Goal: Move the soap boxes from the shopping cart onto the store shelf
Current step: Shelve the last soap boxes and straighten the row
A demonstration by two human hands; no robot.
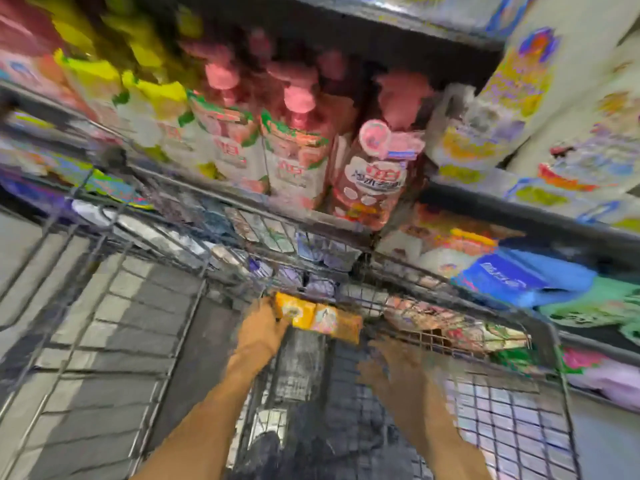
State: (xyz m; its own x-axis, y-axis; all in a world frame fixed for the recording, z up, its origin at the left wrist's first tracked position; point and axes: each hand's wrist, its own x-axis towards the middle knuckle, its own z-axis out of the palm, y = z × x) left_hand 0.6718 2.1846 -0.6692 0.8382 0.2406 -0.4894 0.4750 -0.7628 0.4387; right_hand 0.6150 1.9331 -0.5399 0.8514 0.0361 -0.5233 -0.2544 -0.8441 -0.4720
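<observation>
The frame is blurred by motion. My left hand (262,327) grips the left end of an orange-yellow soap box (317,317), held over the front of the wire shopping cart (166,258). My right hand (391,367) hovers just below and right of the box, fingers spread, holding nothing that I can see. More soap boxes (433,318) lie along the cart's right side. The store shelf (485,195) rises right behind the cart.
Pink pump bottles (372,171) and refill pouches (235,147) fill the shelf straight ahead. White packs (554,109) stand to the right, blue and green packs (526,275) lie on the lower shelf. Grey tiled floor (114,323) shows through the cart at left.
</observation>
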